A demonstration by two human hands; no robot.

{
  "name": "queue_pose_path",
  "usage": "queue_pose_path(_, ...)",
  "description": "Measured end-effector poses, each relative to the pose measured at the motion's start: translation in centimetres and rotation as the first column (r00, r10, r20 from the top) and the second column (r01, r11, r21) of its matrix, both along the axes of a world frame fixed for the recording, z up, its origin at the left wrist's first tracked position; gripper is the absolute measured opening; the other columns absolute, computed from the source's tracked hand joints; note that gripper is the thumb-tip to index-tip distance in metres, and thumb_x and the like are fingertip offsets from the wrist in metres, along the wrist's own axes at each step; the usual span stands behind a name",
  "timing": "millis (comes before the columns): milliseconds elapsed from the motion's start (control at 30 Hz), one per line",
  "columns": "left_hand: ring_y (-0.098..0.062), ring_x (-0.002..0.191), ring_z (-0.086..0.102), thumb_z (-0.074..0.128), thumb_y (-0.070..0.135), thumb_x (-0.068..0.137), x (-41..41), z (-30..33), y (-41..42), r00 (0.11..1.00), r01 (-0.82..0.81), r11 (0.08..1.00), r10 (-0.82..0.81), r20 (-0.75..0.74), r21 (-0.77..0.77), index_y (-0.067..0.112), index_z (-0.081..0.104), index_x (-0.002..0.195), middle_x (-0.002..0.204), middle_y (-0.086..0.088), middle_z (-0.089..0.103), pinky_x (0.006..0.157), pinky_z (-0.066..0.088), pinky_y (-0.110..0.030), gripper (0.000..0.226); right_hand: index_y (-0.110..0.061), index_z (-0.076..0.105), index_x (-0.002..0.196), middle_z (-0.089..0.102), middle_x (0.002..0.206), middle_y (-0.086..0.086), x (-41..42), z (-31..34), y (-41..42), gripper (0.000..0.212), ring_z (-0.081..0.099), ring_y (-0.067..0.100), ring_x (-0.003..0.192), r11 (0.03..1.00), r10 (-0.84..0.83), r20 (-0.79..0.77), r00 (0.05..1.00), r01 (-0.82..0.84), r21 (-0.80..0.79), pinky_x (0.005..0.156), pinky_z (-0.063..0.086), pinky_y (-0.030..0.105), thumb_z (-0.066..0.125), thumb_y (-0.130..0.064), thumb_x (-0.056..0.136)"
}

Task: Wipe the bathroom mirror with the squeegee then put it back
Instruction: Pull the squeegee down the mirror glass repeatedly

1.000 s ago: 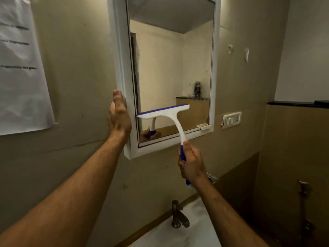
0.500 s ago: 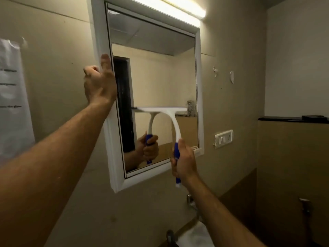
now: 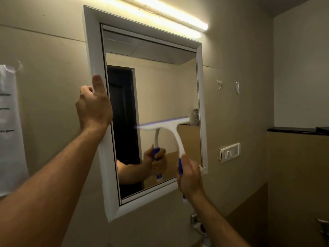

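A white-framed mirror hangs on the beige wall. My right hand grips the blue handle of a white squeegee, whose blade lies across the lower right part of the glass, blurred by motion. The glass reflects the squeegee and the hand that holds it. My left hand holds the left side of the frame, fingers curled round its edge and thumb pointing up.
A lit tube light runs above the mirror. A switch plate and a small wall hook sit to the right. A paper sheet hangs at the left. A tap shows at the bottom; a dark ledge is at right.
The squeegee blade has risen from near the mirror's bottom to mid-height and shifted right. My left hand slid up the frame's left side. The view tilted upward, revealing the light.
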State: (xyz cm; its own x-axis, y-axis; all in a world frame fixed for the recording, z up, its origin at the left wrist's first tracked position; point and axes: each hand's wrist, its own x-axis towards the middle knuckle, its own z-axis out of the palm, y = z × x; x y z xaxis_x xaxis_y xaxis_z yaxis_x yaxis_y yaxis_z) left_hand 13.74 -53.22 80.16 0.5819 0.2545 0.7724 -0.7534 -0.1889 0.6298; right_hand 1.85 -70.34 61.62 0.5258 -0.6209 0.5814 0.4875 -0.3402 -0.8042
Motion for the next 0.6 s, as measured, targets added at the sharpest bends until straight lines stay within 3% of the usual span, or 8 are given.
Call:
queue_pose_path(133, -0.014, 0.065, 0.042, 0.018, 0.065, 0.095, 0.6, 0.1, -0.1, 1.0, -0.011, 1.0, 0.011, 0.002, 0.004, 0.01, 0.053, 0.105, 0.077, 0.002, 0.047, 0.055, 0.026, -0.026, 0.066, -0.018, 0.053, 0.071, 0.045, 0.058, 0.001, 0.8, 9.1, -1.2, 0.048, 0.041, 0.014, 0.047, 0.994, -0.053, 0.009, 0.999, 0.053, -0.091, 0.048, 0.035, 0.028, 0.032, -0.052, 0.098)
queue_pose_path(233, -0.01, 0.061, 0.04, 0.017, 0.066, 0.095, 0.8, 0.1, -0.2, 0.999, -0.036, 0.999, 0.036, 0.013, -0.001, 0.016, 0.048, 0.096, 0.071, 0.005, 0.044, 0.051, 0.023, -0.025, 0.06, -0.016, 0.053, 0.079, 0.046, 0.062, 0.004, 1.4, 13.5, -1.6, 0.051, 0.037, 0.01, 0.043, 0.996, -0.012, 0.027, 1.0, 0.014, -0.085, 0.04, 0.033, 0.024, 0.03, -0.058, 0.096)
queue_pose_path(433, 0.0, 0.059, 0.034, 0.017, 0.064, 0.096, 0.8, -0.1, -0.3, 0.999, -0.037, 0.999, 0.037, 0.028, -0.003, 0.016, 0.046, 0.093, 0.067, 0.011, 0.039, 0.048, 0.02, -0.018, 0.056, -0.015, 0.051, 0.075, 0.045, 0.059, 0.002, 2.0, 9.5, -1.0, 0.047, 0.04, 0.011, 0.048, 0.997, 0.036, 0.04, 0.999, -0.033, -0.07, 0.049, 0.034, 0.028, 0.03, -0.048, 0.1)
queue_pose_path(600, 0.001, 0.058, 0.033, 0.018, 0.063, 0.097, 0.6, -0.1, -0.3, 0.999, -0.04, 0.999, 0.04, 0.029, -0.005, 0.017, 0.046, 0.093, 0.066, 0.011, 0.039, 0.048, 0.021, -0.018, 0.053, -0.022, 0.055, 0.085, 0.051, 0.067, 0.001, 2.2, 14.3, -1.5, 0.039, 0.045, 0.012, 0.054, 0.976, -0.148, 0.145, 0.978, 0.168, -0.141, 0.051, 0.039, 0.03, 0.033, -0.052, 0.097)
